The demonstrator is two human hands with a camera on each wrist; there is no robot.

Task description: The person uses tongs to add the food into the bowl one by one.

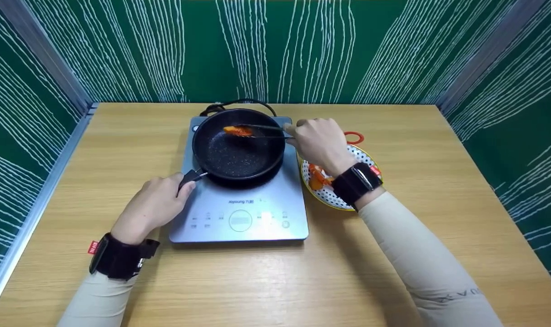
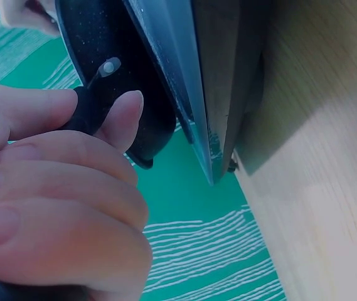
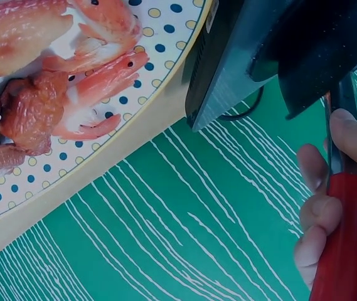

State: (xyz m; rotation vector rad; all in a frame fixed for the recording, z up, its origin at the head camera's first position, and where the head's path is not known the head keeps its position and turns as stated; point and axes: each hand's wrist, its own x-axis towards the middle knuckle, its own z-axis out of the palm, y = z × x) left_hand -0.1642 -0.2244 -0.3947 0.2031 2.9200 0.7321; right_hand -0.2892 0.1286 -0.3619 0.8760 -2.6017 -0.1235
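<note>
My left hand (image 1: 159, 204) grips the black handle (image 1: 192, 178) of a dark frying pan (image 1: 234, 159). The pan sits on a silver induction cooker (image 1: 239, 211). In my right hand (image 1: 320, 141) is a pair of tongs (image 1: 268, 128), whose red handle (image 3: 344, 238) shows in the right wrist view. At the tongs' tips, over the pan, is an orange-red piece of food (image 1: 238, 131); its exact kind is hard to tell. Below my right wrist, a polka-dot plate (image 1: 332, 200) carries shrimp-like pieces (image 3: 106, 81) and browned meat pieces (image 3: 34, 113).
A red ring (image 1: 354, 137) shows behind the plate. A black cable (image 1: 248, 101) curls behind the cooker. Green walls (image 1: 275, 50) with white streaks enclose the wooden table (image 1: 239, 281) at the back and sides.
</note>
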